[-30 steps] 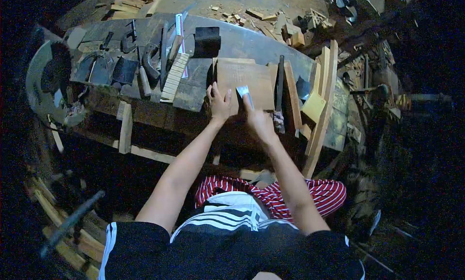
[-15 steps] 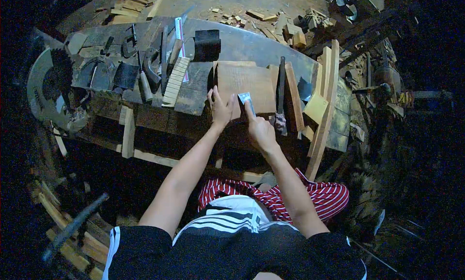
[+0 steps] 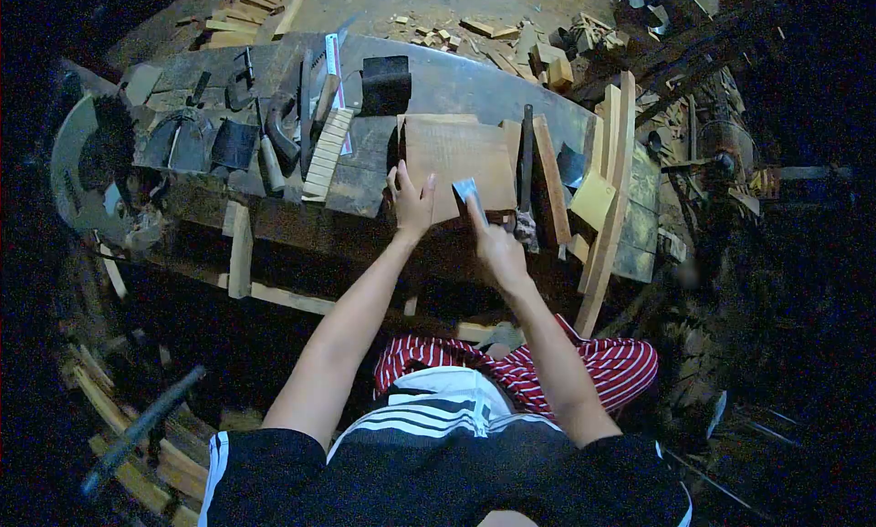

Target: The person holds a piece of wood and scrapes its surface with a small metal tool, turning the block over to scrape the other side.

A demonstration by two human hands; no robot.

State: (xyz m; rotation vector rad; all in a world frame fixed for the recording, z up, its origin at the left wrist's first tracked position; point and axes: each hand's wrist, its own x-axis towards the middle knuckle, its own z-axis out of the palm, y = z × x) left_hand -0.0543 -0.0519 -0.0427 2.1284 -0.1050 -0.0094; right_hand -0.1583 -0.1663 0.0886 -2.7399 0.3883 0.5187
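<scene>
Right hand (image 3: pixel 500 256) is clamping the scraper (image 3: pixel 466 190); cardboard (image 3: pixel 461 153) is lying just ahead of it; left hand (image 3: pixel 415 204) is resting, fingers apart, at the near-left edge; blade could be skidding leftward into it if pressure is slackening.

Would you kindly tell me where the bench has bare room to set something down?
Bare bench shows beyond the brown panel, right of the black sheet; a narrower patch lies between panel and slatted strip. It is crowded left, around the pale handle, and right, around the long board.
</scene>
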